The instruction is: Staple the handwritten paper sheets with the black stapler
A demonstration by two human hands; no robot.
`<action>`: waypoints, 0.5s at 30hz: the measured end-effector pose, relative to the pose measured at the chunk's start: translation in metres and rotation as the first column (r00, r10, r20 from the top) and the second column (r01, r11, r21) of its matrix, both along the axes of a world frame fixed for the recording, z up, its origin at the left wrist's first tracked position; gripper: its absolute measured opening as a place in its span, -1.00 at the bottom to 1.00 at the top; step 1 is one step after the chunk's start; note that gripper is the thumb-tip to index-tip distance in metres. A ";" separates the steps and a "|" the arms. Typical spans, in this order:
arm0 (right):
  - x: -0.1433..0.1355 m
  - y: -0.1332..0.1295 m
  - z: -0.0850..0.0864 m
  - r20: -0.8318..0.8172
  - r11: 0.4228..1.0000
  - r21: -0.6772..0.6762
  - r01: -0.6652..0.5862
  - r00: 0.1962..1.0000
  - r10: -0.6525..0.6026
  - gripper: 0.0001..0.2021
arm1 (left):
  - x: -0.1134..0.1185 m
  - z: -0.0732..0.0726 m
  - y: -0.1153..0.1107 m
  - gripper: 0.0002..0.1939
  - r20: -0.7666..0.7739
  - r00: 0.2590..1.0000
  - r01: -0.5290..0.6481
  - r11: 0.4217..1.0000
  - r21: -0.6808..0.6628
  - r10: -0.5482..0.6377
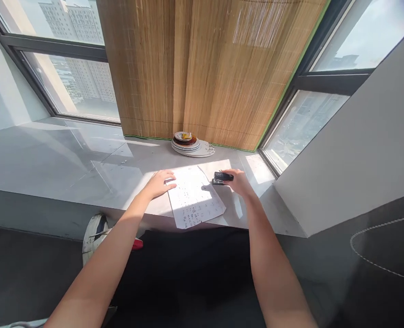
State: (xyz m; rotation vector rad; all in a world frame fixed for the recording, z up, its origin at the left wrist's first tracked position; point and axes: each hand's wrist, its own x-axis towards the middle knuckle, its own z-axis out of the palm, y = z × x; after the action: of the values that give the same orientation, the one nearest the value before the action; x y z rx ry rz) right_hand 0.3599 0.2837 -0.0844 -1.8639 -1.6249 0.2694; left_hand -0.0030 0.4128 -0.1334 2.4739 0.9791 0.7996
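Observation:
White paper covered in handwriting lies on the windowsill, its lower end reaching past the front edge. It may be more than one sheet, as a second edge shows at the right. My left hand rests at the upper left edge of the paper, fingers stretched and thumb apart, fingertips touching it. To the right of the paper, my right hand is closed around the rear of a black stapler. The stapler's jaws point left towards the paper's edge.
A stack of plates with a small yellow item on top stands behind the paper, against a bamboo blind. Windows flank the blind. The sill extends left; a white wall bounds it on the right. A shoe shows below.

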 end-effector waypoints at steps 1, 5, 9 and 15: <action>0.015 -0.003 -0.003 -0.023 1.000 -0.027 0.014 1.000 -0.014 -0.58 | 0.000 -0.002 0.001 -0.78 -0.008 1.000 0.001 1.000 -0.005 -0.001; 0.037 -0.008 -0.009 -0.068 0.995 -0.095 -0.001 0.998 -0.005 -0.56 | 0.000 -0.003 0.001 -0.77 0.018 1.000 0.011 1.000 -0.030 -0.011; 0.024 -0.003 -0.010 -0.061 0.990 -0.089 -0.112 0.992 0.107 -0.54 | 0.000 0.000 -0.002 -0.78 0.018 1.000 0.018 0.998 -0.058 -0.017; 0.016 -0.003 -0.010 -0.046 0.984 -0.113 -0.135 0.990 0.130 -0.57 | 0.000 0.003 -0.003 -0.78 -0.010 1.000 0.025 0.999 -0.048 -0.025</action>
State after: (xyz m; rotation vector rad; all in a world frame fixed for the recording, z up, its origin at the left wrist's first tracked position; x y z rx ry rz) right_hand 0.3754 0.2809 -0.0942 -1.8257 -1.7421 0.4634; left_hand -0.0027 0.4096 -0.1308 2.4476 0.9578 0.7475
